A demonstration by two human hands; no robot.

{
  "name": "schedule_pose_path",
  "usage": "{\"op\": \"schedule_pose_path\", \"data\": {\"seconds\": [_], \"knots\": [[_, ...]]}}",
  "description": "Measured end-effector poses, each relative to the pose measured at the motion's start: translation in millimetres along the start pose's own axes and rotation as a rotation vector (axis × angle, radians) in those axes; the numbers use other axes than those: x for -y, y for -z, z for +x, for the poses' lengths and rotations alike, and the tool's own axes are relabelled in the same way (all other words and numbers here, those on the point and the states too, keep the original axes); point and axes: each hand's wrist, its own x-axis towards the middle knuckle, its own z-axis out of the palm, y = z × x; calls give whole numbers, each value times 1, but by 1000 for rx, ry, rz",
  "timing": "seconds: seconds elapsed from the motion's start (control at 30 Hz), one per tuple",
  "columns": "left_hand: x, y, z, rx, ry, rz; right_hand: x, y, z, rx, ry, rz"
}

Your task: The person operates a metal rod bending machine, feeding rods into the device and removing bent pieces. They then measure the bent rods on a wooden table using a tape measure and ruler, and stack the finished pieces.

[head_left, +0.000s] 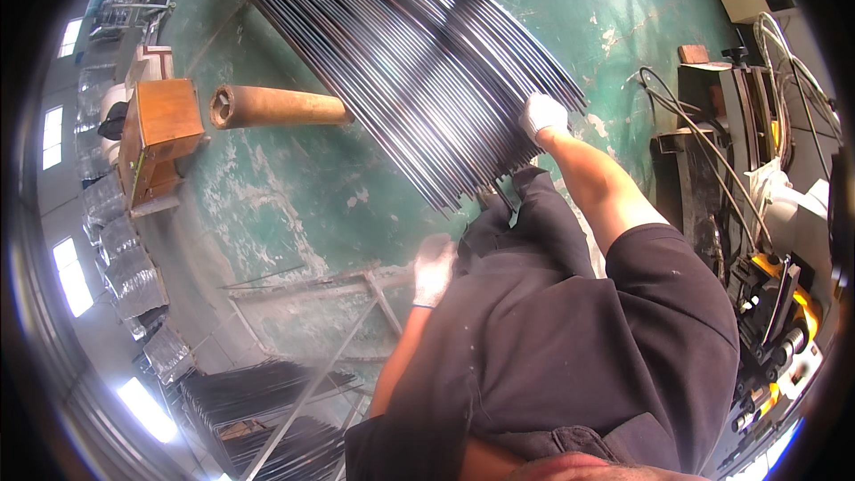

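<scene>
Dark rods [427, 62] lie fanned at 12 o'clock, their near ends pointing towards the person. At about 1 o'clock, the gloved right hand [545, 114] curls in, seemingly grasping rods by the near right corner, probably because their ends are easiest to reach there. The gloved left hand [435, 258], just below centre, is off the rods; blur hides whether its fingers close. A cardboard tube [280, 107] at 10 o'clock meets the rods' side, perhaps as support.
</scene>
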Motion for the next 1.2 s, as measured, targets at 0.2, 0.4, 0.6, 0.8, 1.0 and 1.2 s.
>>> {"op": "schedule_pose_path", "data": {"seconds": [0.2,0.4,0.6,0.8,1.0,1.2], "knots": [[-7,20,36,-156,-162,31,9,10,4,121,44,-28],[-14,34,42,-258,-82,-109,12,35,3,249,42,87],[10,3,43,-129,-117,-20,-20,16,10,448,-171,925],[19,-12,56,-64,-270,195,-16,34,4,799,-220,1291],[-22,-8,61,-126,-92,-86,-13,39,-5,868,-184,1357],[-42,-11,70,-68,-45,-144,45,82,-26,630,-177,555]]}}
